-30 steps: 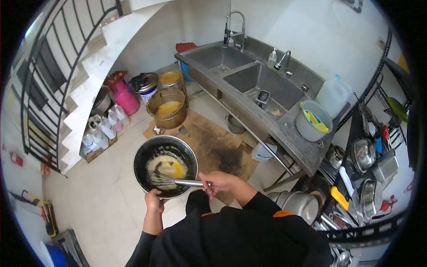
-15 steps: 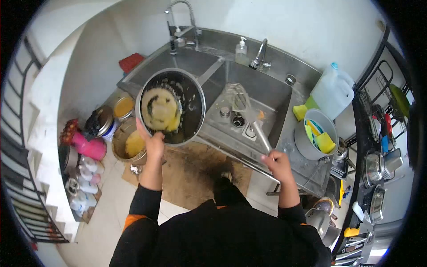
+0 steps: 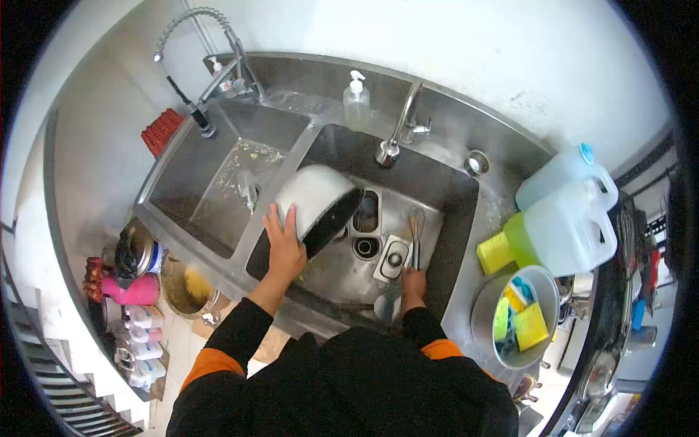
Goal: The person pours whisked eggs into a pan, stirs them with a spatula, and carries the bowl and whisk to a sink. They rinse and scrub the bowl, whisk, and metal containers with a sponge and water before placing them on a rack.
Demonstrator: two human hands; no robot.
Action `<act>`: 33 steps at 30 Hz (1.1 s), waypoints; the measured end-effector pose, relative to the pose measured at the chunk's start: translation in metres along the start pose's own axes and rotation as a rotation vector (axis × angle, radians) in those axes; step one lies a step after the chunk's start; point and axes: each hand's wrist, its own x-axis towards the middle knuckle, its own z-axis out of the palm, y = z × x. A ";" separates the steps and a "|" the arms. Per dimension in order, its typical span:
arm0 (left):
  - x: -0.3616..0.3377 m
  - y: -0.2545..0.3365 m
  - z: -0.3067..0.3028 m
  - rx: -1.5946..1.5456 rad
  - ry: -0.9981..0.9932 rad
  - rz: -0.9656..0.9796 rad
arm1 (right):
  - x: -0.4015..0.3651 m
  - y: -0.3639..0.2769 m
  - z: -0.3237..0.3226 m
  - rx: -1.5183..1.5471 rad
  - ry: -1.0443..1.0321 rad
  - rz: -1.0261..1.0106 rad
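Observation:
My left hand point(image 3: 286, 247) grips a mixing bowl point(image 3: 314, 197), with fingers spread over its pale metal outside. The bowl is tipped on its side above the right sink basin point(image 3: 459, 226), its dark inside facing down and right. Low in that basin, my right hand point(image 3: 413, 286) is closed round the handle of a whisk point(image 3: 415, 226), whose wires point away from me. Beside the whisk are a drain hole point(image 3: 365, 248) and a small rectangular metal piece point(image 3: 394, 258). The bowl's contents are mostly hidden from this angle.
Food bits lie in the left basin point(image 3: 226, 186). A faucet point(image 3: 397, 138) and a soap pump bottle point(image 3: 357, 105) stand behind. To the right are plastic jugs point(image 3: 568, 226) and a grey tub point(image 3: 484, 320) of sponges. A bucket with yellow residue point(image 3: 196, 284) sits on the floor.
The bowl, earlier upright enough to show yellow residue inside, has moved right over the right basin and tipped over. My right hand has lowered the whisk into the basin. The view has shifted closer.

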 end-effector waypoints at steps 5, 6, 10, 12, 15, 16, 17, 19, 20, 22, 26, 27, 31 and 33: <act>0.028 -0.024 0.044 -0.044 -0.075 0.134 | -0.014 -0.004 -0.043 0.369 -0.168 0.372; 0.033 -0.027 0.051 0.016 -0.104 0.166 | -0.008 -0.003 -0.031 0.343 -0.223 0.408; 0.054 -0.029 0.069 0.040 -0.252 0.116 | -0.016 0.015 0.021 0.207 -0.488 0.569; 0.068 -0.036 0.077 -0.072 -0.322 -0.039 | -0.020 0.005 0.036 0.066 -0.346 0.596; 0.084 -0.051 0.083 -0.231 -0.424 -0.200 | 0.035 -0.007 -0.014 0.278 -0.340 0.749; 0.088 -0.052 0.080 -0.289 -0.443 -0.235 | 0.076 -0.017 -0.061 0.436 -0.269 0.797; 0.092 -0.053 0.080 -0.348 -0.463 -0.274 | 0.110 -0.023 -0.080 0.360 0.005 0.669; 0.096 -0.061 0.087 -0.538 -0.474 -0.358 | 0.197 -0.040 -0.153 0.617 0.585 0.335; 0.096 -0.065 0.089 -0.630 -0.476 -0.405 | 0.238 -0.046 -0.180 0.813 0.673 0.265; 0.104 -0.046 0.073 -0.926 -0.537 -0.614 | 0.302 -0.060 -0.233 0.950 0.723 0.096; 0.095 -0.067 0.088 -0.857 -0.549 -0.648 | 0.342 -0.064 -0.243 1.186 0.236 0.223; 0.094 -0.060 0.090 -1.003 -0.479 -0.759 | 0.329 -0.064 -0.254 1.163 0.190 0.280; 0.095 -0.051 0.095 -1.064 -0.508 -0.935 | 0.249 -0.100 -0.237 1.225 0.321 0.189; 0.096 -0.054 0.109 -1.076 -0.582 -0.962 | 0.215 -0.141 -0.233 1.666 0.306 0.056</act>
